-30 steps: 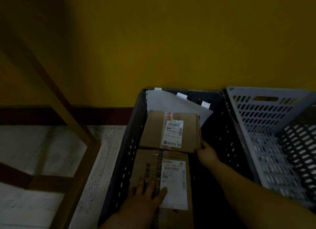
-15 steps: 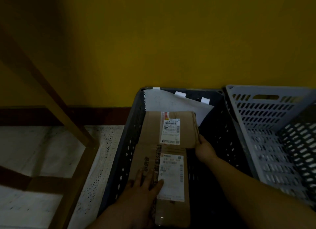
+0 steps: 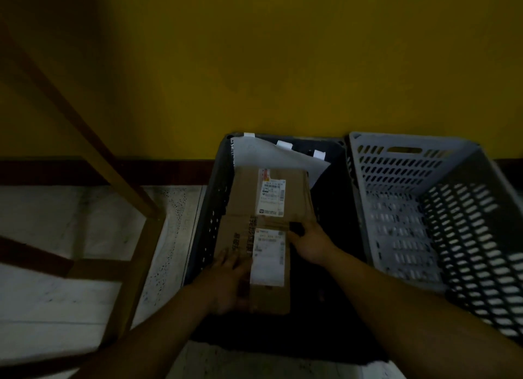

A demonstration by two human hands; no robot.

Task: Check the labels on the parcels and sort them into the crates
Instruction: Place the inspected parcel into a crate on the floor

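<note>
Inside the dark plastic crate (image 3: 215,209) that stands against the yellow wall, two flat brown cardboard parcels lie one after the other, each with a white label facing up. The nearer parcel (image 3: 263,265) has its long axis running from the person toward the wall. The farther parcel (image 3: 271,193) lies just behind it, and its near edge seems to overlap the nearer one. Behind both parcels some white paper sheets (image 3: 283,159) lean on the far wall of this crate.

The left hand (image 3: 229,276) rests on the left part of the nearer parcel with fingers fairly straight, pressing and not gripping. The right hand (image 3: 310,241) is at the right side of the crate interior, where the two parcels meet. Its fingers curl toward the corner there, but the picture is too dark to tell whether they really hold it.

The grey perforated plastic crate (image 3: 396,163) stands just right of the dark crate, so the right hand is nearer to it.
</note>
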